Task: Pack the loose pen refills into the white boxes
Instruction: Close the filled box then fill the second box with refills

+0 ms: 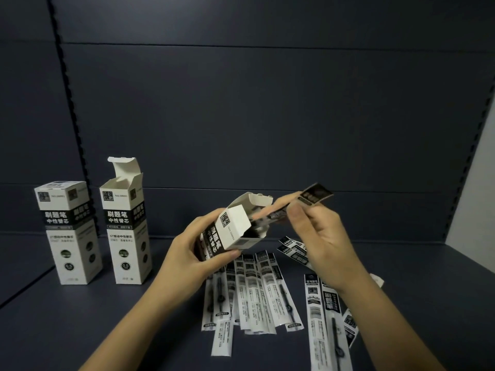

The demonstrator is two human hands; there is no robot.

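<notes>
My left hand point(192, 253) grips a white and black refill box point(235, 231), tilted with its open mouth facing right. Pinched in my right hand point(318, 236) is a packaged pen refill point(316, 195); its lower end sits inside the box mouth and its black header sticks out up to the right. Several loose packaged refills point(254, 290) lie on the dark surface under my hands, with more at the right point(318, 311). Two more white boxes stand upright at the left: one closed point(68, 231), one with its lid flap open point(126, 226).
The dark shelf surface point(80, 330) is backed by a dark panel wall. A slotted upright runs down the left side, and a pale wall point(474, 188) shows at the far right.
</notes>
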